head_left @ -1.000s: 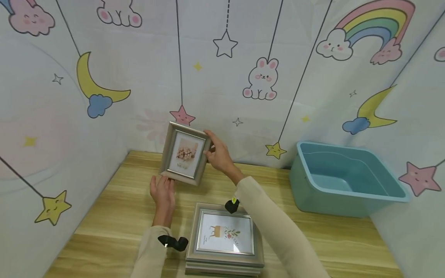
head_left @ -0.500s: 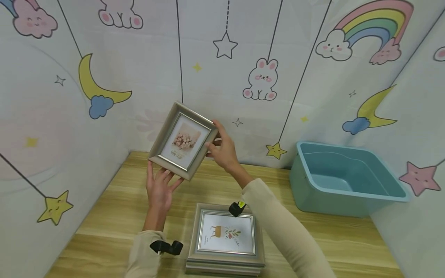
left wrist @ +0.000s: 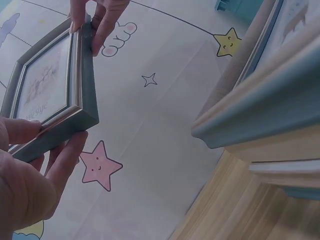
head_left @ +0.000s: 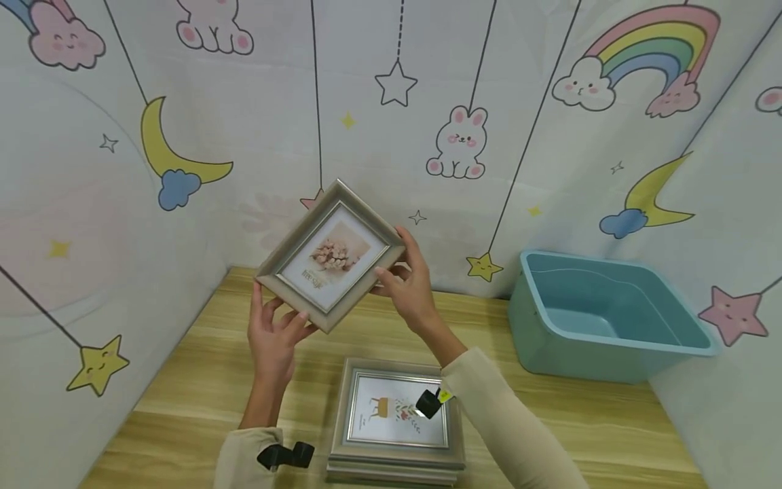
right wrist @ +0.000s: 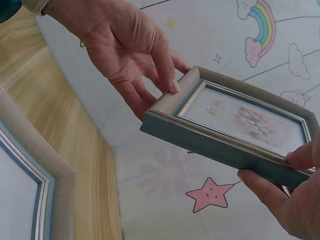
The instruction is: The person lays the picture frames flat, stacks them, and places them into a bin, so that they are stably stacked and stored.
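Observation:
A silver-beige picture frame (head_left: 334,258) with a pink flower print is held up above the table, turned at a slant in the head view. My left hand (head_left: 271,339) grips its lower left edge; the left wrist view has that thumb (left wrist: 22,131) on the front and fingers beneath. At the opposite, right edge, my right hand (head_left: 411,288) pinches the frame, thumb on the front and fingers behind. Below lies a stack of similar picture frames (head_left: 400,454), the top one with a potted-plant print; the stack also shows large in the left wrist view.
A blue plastic tub (head_left: 611,346) stands at the right on the wood-grain table (head_left: 183,401). White cloth walls (head_left: 256,122) printed with stars, moons and rabbits enclose the back and sides. Small black wrist cameras (head_left: 286,455) sit on both sleeves.
The picture frame has risen and come nearer, then moved right, turning clockwise from nearly upright to slanted. My left hand has gone from touching its lower edge to gripping it; the stack stays put.

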Motion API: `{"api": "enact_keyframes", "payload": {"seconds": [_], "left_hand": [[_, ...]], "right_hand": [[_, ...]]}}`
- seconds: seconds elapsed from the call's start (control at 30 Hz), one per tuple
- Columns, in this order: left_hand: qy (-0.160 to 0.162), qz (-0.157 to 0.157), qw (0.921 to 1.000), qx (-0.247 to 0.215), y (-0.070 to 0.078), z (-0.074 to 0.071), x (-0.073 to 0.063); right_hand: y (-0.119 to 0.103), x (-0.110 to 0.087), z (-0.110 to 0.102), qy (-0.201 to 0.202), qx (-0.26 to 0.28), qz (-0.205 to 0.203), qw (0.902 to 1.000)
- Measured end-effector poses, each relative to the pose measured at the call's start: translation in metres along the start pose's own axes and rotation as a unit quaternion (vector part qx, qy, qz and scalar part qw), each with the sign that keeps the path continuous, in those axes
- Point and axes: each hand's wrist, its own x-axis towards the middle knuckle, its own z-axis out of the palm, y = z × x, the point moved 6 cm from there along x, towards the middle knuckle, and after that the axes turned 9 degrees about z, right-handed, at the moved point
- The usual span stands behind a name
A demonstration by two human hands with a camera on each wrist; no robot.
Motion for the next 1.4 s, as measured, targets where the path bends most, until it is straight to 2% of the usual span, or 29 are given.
{"api": "enact_keyframes", "payload": {"seconds": [0.13, 0.3, 0.47, 0.57, 0.7, 0.87, 0.97, 1.1, 1.3, 1.4], "left_hand": [[-0.005, 0.007, 0.9998, 0.017, 0.004, 0.000, -0.006], [-0.019, -0.003, 0.9993, 0.032, 0.006, -0.001, -0.015], [-0.044, 0.001, 0.9969, 0.065, 0.011, -0.001, -0.020], [-0.070, 0.013, 0.9918, 0.107, 0.016, -0.003, -0.021], [-0.106, 0.027, 0.9818, 0.155, 0.023, -0.005, -0.023], [-0.128, 0.029, 0.9734, 0.188, 0.026, -0.005, -0.024], [-0.141, 0.044, 0.9686, 0.200, 0.028, -0.004, -0.026], [-0.165, 0.087, 0.9529, 0.239, 0.035, -0.002, -0.027], [-0.183, 0.154, 0.9181, 0.316, 0.045, 0.004, -0.032], [-0.190, 0.206, 0.8941, 0.349, 0.050, 0.012, -0.037]], "right_hand": [[0.002, -0.012, -0.004, 0.004, 0.014, -0.012, 0.9998], [0.009, -0.027, -0.012, 0.020, 0.021, -0.010, 0.9995], [0.010, -0.037, -0.026, 0.063, 0.000, -0.007, 0.9980], [0.009, -0.044, -0.037, 0.110, -0.052, -0.020, 0.9924], [0.009, -0.053, -0.047, 0.154, -0.124, -0.032, 0.9797], [0.016, -0.061, -0.053, 0.160, -0.139, -0.033, 0.9767], [0.021, -0.065, -0.057, 0.159, -0.141, -0.031, 0.9768], [0.026, -0.071, -0.061, 0.136, -0.152, -0.005, 0.9789], [0.023, -0.076, -0.061, 0.063, -0.196, 0.054, 0.9770], [0.020, -0.076, -0.059, 0.037, -0.210, 0.081, 0.9736]]}}
